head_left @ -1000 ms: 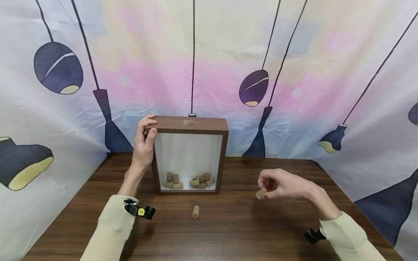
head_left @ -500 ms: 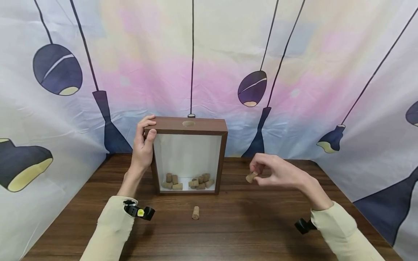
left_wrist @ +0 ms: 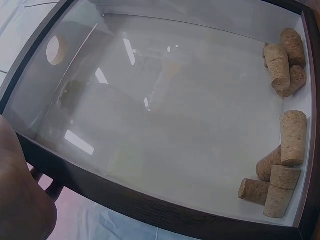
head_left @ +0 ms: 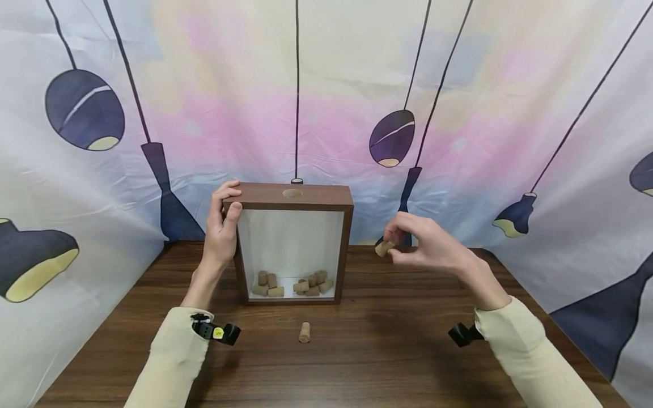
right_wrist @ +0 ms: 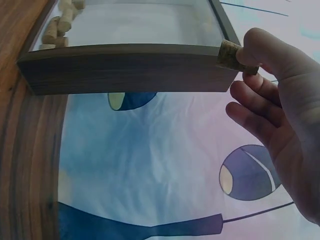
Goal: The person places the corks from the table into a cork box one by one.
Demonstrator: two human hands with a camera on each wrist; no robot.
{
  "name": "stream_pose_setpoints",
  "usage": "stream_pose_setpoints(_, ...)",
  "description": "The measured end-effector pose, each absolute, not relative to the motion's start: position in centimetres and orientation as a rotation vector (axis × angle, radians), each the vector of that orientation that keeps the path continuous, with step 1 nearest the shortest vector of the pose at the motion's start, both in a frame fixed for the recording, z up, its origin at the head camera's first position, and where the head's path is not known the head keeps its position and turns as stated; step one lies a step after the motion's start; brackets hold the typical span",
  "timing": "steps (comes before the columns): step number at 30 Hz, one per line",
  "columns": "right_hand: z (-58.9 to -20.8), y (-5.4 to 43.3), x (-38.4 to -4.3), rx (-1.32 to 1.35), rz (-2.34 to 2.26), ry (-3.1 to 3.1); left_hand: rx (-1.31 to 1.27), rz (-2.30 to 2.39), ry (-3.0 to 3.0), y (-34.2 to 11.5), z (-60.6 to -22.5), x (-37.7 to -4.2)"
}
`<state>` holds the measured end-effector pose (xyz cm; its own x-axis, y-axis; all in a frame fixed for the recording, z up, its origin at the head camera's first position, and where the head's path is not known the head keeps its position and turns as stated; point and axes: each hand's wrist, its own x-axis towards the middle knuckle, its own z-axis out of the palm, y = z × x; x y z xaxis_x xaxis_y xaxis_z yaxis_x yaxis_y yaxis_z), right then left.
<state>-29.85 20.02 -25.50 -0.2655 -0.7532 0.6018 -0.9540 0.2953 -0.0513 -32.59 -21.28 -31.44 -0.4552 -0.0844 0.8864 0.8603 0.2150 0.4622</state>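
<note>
A brown wooden shadow box (head_left: 348, 249) with a clear front stands upright on the table, a round hole (head_left: 293, 193) in its top. Several corks (left_wrist: 293, 135) lie inside along its bottom. My left hand (head_left: 220, 232) grips the box's upper left corner, thumb on the front and fingers over the top. To the right of the box, my right hand (head_left: 431, 243) is raised and pinches a cork (head_left: 384, 248) between thumb and fingers; the right wrist view shows this cork (right_wrist: 230, 55) too. One loose cork (head_left: 304, 332) stands or lies on the table before the box; I cannot tell which.
The dark wooden table (head_left: 357, 362) reaches back to a printed cloth backdrop (head_left: 326, 113) with painted lamps, which also hangs at both sides. Black wrist cameras (head_left: 224, 333) sit on both sleeves.
My right hand has risen and moved left toward the box with the cork in its pinch. The left hand, the box and the loose cork stay in place.
</note>
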Motion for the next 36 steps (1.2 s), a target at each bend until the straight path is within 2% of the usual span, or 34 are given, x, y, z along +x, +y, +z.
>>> stream_pose_setpoints(19, -20.0, 15.9, -30.7, 1.456, 0.554, -1.842, -0.752, -1.355, -1.65, -21.0, -31.5, -32.8)
stream_pose_setpoints(28, -18.4, 12.4, -31.8, 1.478, 0.576, -1.799, -0.723, -1.367, -1.673, -19.9, -29.8, -29.9)
stream_pose_setpoints(36, -17.7, 9.1, -32.1, 1.37, 0.644, -1.897, -0.72, -1.369, -1.669, -20.0, -29.5, -29.3)
